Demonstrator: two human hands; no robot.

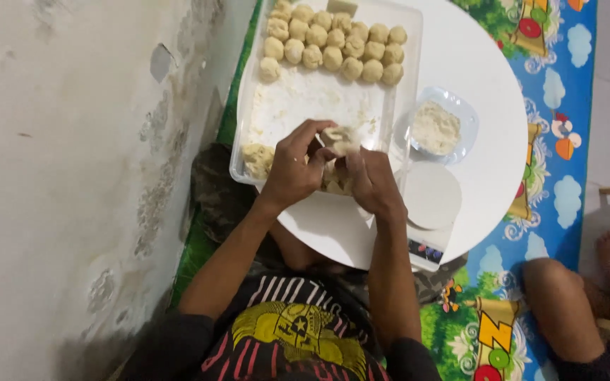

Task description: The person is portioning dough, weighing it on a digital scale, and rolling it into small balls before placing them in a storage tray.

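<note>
My left hand (294,166) and my right hand (370,180) meet over the near edge of a clear plastic tray (248,134), both pinching one pale lump of dough (340,139) between the fingertips. More raw dough (257,159) lies in the tray's near left corner, and some sits under my hands. At the tray's far end several rolled dough balls (333,42) stand in neat rows. The tray's middle is dusted with flour.
The tray rests on a round white table (481,77). A clear bowl of white flour (435,128) and a round white scale (432,195) stand to its right. A stained wall is on the left. Another person's knee (555,296) and foot rest on the colourful mat at right.
</note>
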